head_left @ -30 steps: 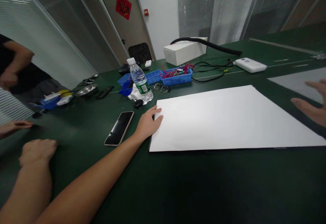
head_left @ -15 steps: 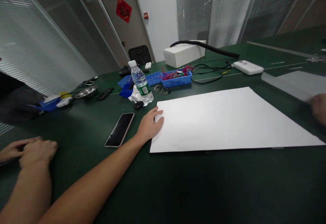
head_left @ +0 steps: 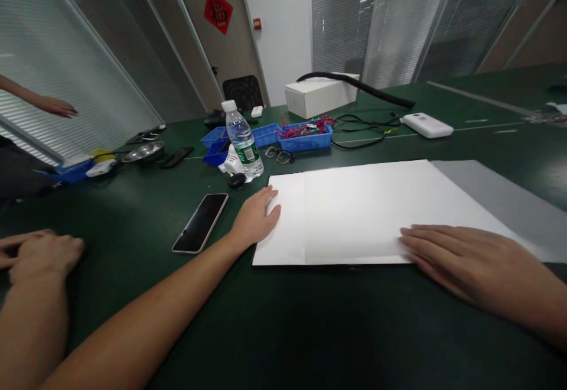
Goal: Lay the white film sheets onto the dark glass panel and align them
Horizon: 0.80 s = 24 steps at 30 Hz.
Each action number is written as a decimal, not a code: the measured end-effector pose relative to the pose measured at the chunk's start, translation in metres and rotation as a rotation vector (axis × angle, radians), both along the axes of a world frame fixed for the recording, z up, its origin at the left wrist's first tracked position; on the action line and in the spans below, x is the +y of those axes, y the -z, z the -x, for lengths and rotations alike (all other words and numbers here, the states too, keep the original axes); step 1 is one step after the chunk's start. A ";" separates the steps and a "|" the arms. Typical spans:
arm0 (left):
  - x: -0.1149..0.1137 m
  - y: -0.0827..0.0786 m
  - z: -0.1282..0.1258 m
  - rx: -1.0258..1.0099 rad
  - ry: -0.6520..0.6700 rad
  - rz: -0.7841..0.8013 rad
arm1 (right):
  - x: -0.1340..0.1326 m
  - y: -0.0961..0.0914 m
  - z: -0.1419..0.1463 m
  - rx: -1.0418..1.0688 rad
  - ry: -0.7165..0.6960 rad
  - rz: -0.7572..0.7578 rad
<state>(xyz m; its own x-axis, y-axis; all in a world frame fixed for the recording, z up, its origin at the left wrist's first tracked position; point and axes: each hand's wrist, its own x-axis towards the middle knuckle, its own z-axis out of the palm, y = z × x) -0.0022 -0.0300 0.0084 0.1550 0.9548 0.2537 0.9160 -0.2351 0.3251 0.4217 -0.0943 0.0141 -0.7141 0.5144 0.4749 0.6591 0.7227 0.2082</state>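
A large white sheet of paper (head_left: 363, 213) lies flat on the table, with a faint vertical line near its left end. Over its left edge rests my left hand (head_left: 257, 215), fingers and thumb apart. My right hand (head_left: 482, 263) lies flat on the front right part of the paper, fingers stretched out side by side and slightly blurred, gripping nothing. A greyish sheet (head_left: 500, 195) extends from the paper's right side. Left of my left hand is a dark-screened phone (head_left: 201, 223).
Behind the phone stand a water bottle (head_left: 245, 142), a black mouse (head_left: 236, 181) and glasses (head_left: 280, 155). Farther back are a blue tray of wires (head_left: 305, 140), a white box (head_left: 321, 96) and a white device (head_left: 426, 124). Another person's hands (head_left: 46, 260) rest at left; another arm (head_left: 48, 105) reaches in.
My right hand has come from the far right onto the paper. The pale sheet that was lifted beside it now lies flat at right. An arm has appeared at upper left.
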 end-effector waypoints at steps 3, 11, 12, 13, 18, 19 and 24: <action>0.000 -0.001 0.000 0.009 0.009 0.000 | 0.000 -0.002 0.001 -0.045 -0.101 -0.031; -0.001 -0.003 0.000 -0.002 0.006 0.015 | 0.017 -0.007 -0.039 0.015 0.359 0.000; -0.001 -0.003 0.000 -0.005 0.009 0.016 | 0.021 -0.007 -0.044 0.002 0.452 0.052; -0.001 -0.003 0.000 -0.010 0.012 0.017 | 0.024 -0.006 -0.048 -0.012 0.523 0.107; -0.001 -0.002 0.000 -0.032 0.021 0.029 | 0.027 -0.001 -0.046 -0.022 0.416 0.225; -0.001 -0.002 0.000 -0.033 0.019 0.028 | 0.025 0.000 -0.043 -0.026 0.328 0.209; -0.001 -0.001 -0.001 -0.041 0.002 0.026 | 0.017 0.001 -0.030 -0.029 0.060 0.123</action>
<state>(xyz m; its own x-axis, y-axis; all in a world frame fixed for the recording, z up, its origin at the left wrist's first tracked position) -0.0017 -0.0310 0.0097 0.1472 0.9608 0.2351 0.9012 -0.2282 0.3684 0.4521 -0.0776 0.0132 -0.6926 0.6097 0.3854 0.6970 0.7032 0.1400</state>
